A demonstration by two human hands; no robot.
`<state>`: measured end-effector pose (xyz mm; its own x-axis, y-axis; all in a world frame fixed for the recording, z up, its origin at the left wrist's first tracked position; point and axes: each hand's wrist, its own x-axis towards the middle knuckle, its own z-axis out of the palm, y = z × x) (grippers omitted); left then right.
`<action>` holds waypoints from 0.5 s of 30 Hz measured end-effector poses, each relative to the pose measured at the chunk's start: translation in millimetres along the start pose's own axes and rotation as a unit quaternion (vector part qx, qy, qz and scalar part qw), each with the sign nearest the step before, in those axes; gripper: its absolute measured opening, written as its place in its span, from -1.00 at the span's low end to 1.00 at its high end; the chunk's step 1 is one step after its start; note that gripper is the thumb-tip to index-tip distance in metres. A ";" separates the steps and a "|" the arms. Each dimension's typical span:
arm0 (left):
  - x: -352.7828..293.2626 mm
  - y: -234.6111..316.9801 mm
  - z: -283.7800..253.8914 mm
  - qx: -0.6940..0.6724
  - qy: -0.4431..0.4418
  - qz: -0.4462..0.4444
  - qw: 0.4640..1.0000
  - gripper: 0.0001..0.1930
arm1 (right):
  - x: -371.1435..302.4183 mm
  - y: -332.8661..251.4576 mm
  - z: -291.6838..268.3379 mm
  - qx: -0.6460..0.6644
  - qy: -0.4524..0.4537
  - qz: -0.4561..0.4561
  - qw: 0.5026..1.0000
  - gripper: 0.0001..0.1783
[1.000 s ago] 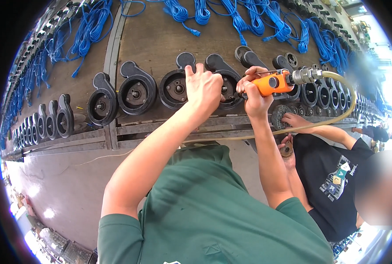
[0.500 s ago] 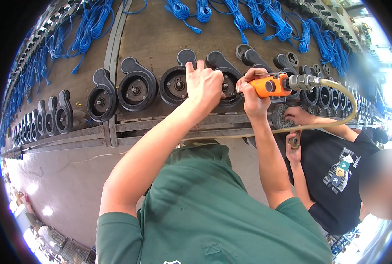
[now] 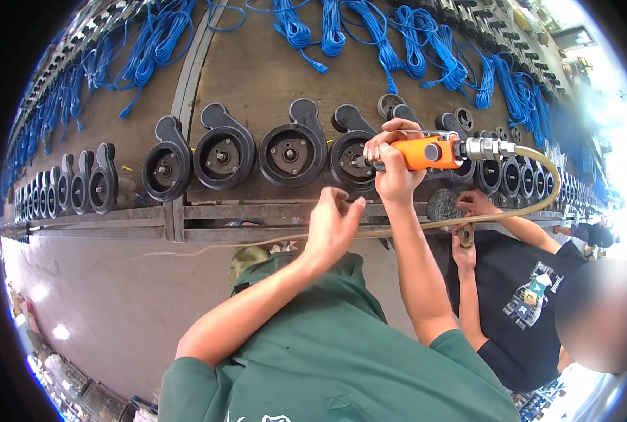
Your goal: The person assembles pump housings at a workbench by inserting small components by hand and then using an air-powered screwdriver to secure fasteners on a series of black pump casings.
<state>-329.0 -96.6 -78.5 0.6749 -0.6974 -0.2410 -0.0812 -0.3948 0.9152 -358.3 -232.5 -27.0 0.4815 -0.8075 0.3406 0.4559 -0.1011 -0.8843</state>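
Note:
My right hand [image 3: 396, 169] is closed around an orange air tool [image 3: 426, 152], its metal nose pointing left into a round black housing [image 3: 353, 160]. Whether the nose touches the part inside is hidden by my fingers. A clear yellowish hose [image 3: 556, 176] joins the tool through a metal coupling [image 3: 488, 148]. My left hand [image 3: 333, 228] hangs in front of the bench's front edge with its fingers curled in. Anything between those fingertips is too small to make out. Just left of the tool's housing stands another round black housing [image 3: 290, 156] with a shaft at its centre.
Several similar housings [image 3: 222, 156] line the bench [image 3: 257, 77] on both sides. Bundles of blue cable [image 3: 377, 35] lie along the back. At my right, a co-worker in a black shirt holds a round grey mesh-like piece [image 3: 444, 205] and a small part. The hose sags past the bench front.
My left hand has drawn back from the housings toward me, past the bench edge. The tool in my right hand stays by the same housing. The view has shifted slightly.

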 end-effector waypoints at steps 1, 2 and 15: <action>4.4 -3.7 4.7 -0.124 -0.025 -0.133 0.983 -0.63 | -0.1 1.9 2.0 -0.008 -0.002 0.002 1.000 -0.74; 11.3 -8.4 7.6 -0.137 -0.037 -0.178 0.974 -0.60 | -0.5 3.3 3.7 -0.015 -0.004 0.003 1.000 -0.75; 53.5 -4.6 21.1 -0.048 -0.027 -0.191 0.980 -0.46 | -1.1 20.4 4.6 -0.019 -0.037 0.019 0.999 -0.74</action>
<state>-308.0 -144.6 -102.5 0.6027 -0.5418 -0.5858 0.2412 -0.5761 0.7810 -346.2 -231.0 -43.9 0.5526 -0.7660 0.3285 0.4086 -0.0946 -0.9078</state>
